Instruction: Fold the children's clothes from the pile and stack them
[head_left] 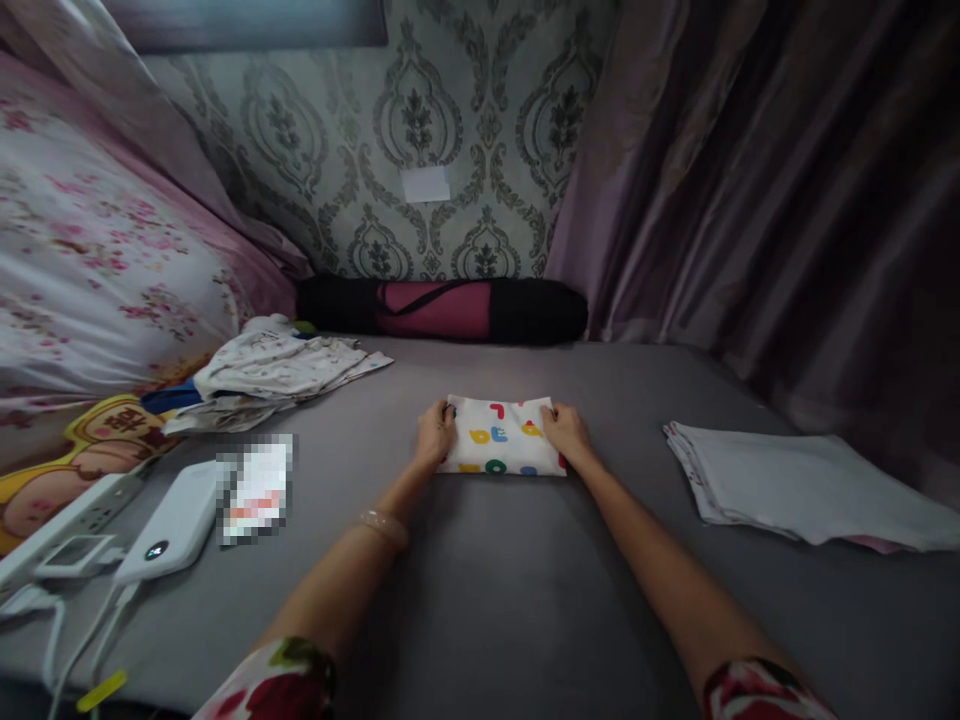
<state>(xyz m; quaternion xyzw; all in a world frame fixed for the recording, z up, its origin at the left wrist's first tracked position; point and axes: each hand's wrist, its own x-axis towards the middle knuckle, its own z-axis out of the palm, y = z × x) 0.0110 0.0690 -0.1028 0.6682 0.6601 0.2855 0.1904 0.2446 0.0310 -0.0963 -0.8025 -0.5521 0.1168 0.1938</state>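
A folded white cloth printed with colourful letters and shapes is stretched between my two hands above the grey bed surface. My left hand grips its left edge, fingers curled round the upper corner. At the opposite edge, my right hand is closed on the upper right corner in the same way. The cloth's top edge sags slightly in the middle. Parts of my fingers are hidden behind it, and I cannot tell whether its lower edge touches the sheet.
To the right lies a stack of folded pale cloths. Rumpled white clothes lie on the left, with a white power bank, a power strip and cables nearer. A black and maroon rolled bag rests against the wall.
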